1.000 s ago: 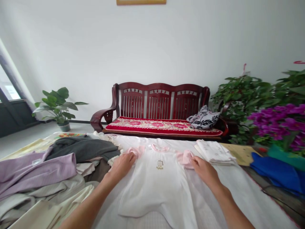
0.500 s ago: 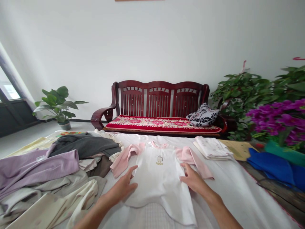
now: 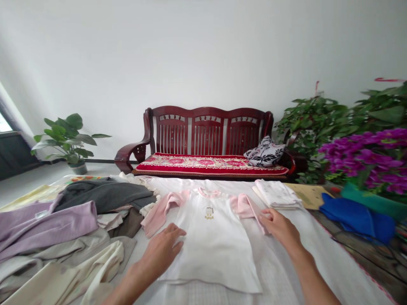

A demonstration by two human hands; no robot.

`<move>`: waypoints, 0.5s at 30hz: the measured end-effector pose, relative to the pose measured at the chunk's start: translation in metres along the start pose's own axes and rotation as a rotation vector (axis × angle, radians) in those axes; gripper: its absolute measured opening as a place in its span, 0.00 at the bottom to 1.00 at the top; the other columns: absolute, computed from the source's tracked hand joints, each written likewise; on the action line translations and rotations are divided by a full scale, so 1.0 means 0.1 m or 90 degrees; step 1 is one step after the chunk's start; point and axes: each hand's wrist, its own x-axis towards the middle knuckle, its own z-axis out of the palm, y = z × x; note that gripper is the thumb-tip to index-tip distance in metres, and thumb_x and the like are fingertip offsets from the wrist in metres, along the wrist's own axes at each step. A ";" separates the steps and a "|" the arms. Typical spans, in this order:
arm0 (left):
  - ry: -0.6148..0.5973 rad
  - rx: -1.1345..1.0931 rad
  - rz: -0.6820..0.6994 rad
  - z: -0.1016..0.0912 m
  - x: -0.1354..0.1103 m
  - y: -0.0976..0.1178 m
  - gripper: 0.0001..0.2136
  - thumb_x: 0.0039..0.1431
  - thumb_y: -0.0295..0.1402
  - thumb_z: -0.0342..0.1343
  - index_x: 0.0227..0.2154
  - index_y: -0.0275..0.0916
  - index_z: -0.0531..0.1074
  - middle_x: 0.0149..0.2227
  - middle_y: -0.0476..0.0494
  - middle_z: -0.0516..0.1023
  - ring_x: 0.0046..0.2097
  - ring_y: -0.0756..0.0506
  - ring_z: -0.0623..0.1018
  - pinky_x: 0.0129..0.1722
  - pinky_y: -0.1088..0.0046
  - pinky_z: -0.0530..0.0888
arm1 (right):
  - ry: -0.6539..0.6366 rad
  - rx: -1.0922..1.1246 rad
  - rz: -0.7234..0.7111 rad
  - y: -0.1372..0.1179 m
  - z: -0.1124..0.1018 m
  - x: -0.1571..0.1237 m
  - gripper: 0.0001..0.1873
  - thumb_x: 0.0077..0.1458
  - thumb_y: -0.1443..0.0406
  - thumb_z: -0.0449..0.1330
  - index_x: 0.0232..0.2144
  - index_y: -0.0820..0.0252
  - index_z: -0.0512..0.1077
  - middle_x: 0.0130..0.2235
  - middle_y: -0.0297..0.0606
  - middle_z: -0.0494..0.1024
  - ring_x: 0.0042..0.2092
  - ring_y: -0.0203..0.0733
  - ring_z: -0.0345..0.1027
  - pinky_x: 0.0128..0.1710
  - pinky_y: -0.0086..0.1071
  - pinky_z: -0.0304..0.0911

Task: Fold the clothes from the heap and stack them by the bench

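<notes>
a white long-sleeved shirt (image 3: 216,250) lies face up in the middle of a white cloth (image 3: 321,241), its pink neckline toward the wooden sofa (image 3: 206,127) and its hem toward the person, an arrangement that puts the whole front within reach of both hands. the cloth covers much of the tabletop (image 3: 384,279), presumably so the clothes rest on something clean. the right hand (image 3: 280,226) is out at the end of the right sleeve (image 3: 249,207), its grip narrow and seeming to pinch the pink fabric at the cuff; holding it by the end, rather than higher up, probably lets the fingers steer the sleeve's whole length. that sleeve slants outward and down from the shoulder, apart from the body of the shirt. the left hand (image 3: 163,248) is at the opposite side edge of the shirt, its grip fairly wide, thumb and fingers parted; no fabric shows between them, and whether the fingertips press on the shirt i cannot tell. the left sleeve (image 3: 165,209) angles out beyond that hand, unheld. a loose heap of clothes, with a purple garment (image 3: 66,226) and a dark grey garment (image 3: 104,195) on show, lies off to the left, while a folded stack (image 3: 278,195) sits neatly beyond the right sleeve, its set-apart place likely guarding it from being mixed with the heap.
</notes>
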 end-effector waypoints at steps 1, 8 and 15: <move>0.008 -0.023 0.032 0.05 0.04 0.08 0.15 0.62 0.30 0.49 0.49 0.45 0.74 0.50 0.43 0.76 0.50 0.44 0.78 0.52 0.68 0.71 | 0.034 -0.073 -0.002 0.04 -0.02 0.01 0.27 0.50 0.52 0.59 0.51 0.55 0.71 0.48 0.43 0.78 0.47 0.51 0.73 0.42 0.37 0.65; -0.005 -0.018 0.154 0.52 0.30 0.48 0.24 0.62 0.35 0.54 0.62 0.41 0.65 0.67 0.37 0.61 0.70 0.36 0.56 0.67 0.55 0.58 | -0.057 -0.258 -0.033 0.05 0.04 -0.06 0.41 0.49 0.55 0.58 0.65 0.53 0.56 0.64 0.45 0.66 0.61 0.60 0.61 0.53 0.48 0.60; -0.086 0.028 0.251 0.68 0.30 0.51 0.30 0.64 0.43 0.53 0.68 0.51 0.53 0.72 0.37 0.46 0.71 0.33 0.46 0.67 0.46 0.51 | 0.070 -0.340 -0.110 -0.06 0.16 -0.11 0.24 0.56 0.66 0.50 0.55 0.57 0.70 0.54 0.46 0.76 0.52 0.52 0.70 0.46 0.39 0.60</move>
